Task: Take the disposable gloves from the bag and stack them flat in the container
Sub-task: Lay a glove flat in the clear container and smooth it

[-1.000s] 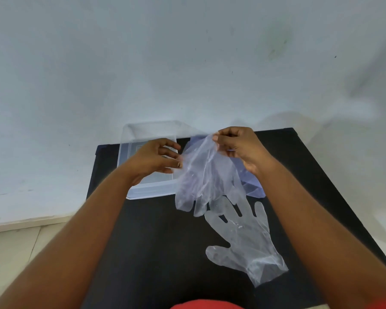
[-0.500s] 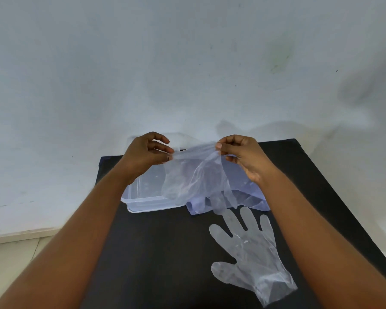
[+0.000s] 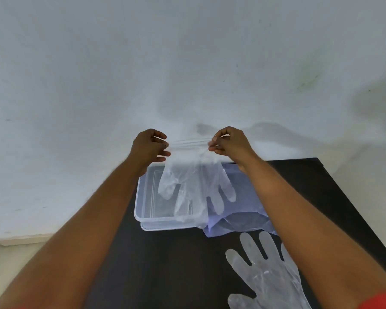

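Note:
A clear disposable glove [image 3: 194, 181] hangs fingers down, stretched by its cuff between my left hand [image 3: 148, 146] and my right hand [image 3: 228, 142]. Both hands pinch the cuff edge, held above the far side of the clear plastic container [image 3: 143, 210]. The glove's fingers dangle over the container's right half. A pale bluish plastic bag [image 3: 239, 221] lies just right of the container. Another clear glove [image 3: 267, 275] lies flat on the black table [image 3: 165, 268], fingers pointing away from me, partly hidden by my right forearm.
The table stands against a white wall [image 3: 187, 63]. Its left edge drops to a light tiled floor [image 3: 13, 259]. My forearms stretch over both sides of the table.
Both hands rose and moved further away, pulling the cuff taut. The glove now hangs straight over the container instead of bunched beside it.

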